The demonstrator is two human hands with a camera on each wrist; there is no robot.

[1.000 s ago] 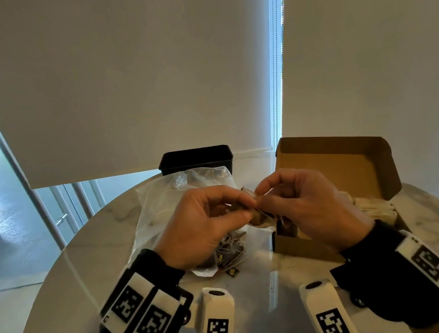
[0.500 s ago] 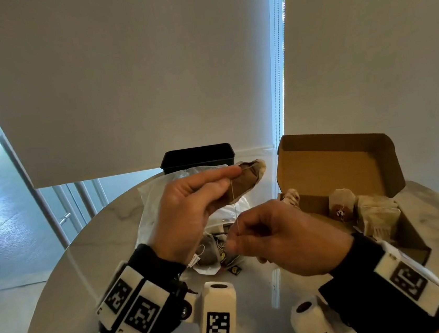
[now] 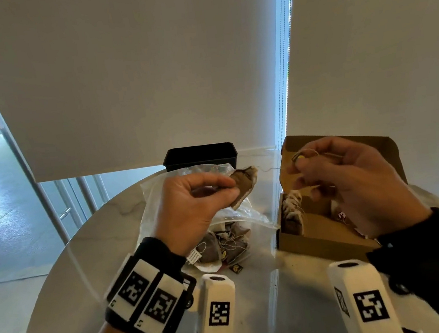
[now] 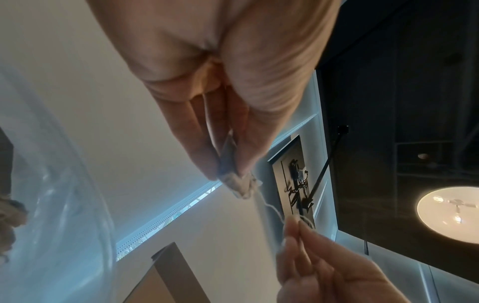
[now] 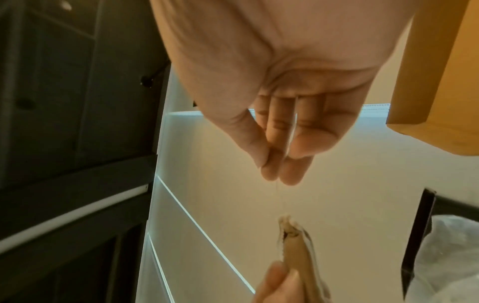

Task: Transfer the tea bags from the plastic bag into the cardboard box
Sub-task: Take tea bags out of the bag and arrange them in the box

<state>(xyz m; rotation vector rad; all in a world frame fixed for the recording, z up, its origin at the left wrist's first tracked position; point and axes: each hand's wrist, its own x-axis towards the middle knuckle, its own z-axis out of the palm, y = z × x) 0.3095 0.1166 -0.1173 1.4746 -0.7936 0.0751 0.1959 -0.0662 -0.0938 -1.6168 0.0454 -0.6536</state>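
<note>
1. Several tea bags remain in the plastic bag near the table's front edge.
2. Left hand pinches one tea bag; right hand pinches its string above the cardboard box.
3. Some bags already stand inside the box; the job looks partly done.

Pale roller blinds cover the windows behind a round marble table; a lit ceiling lamp glows overhead.

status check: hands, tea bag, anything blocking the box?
Left hand pinches tea bag; right hand pinches its string. Bag not yet in cardboard box. Nothing blocking.
</note>
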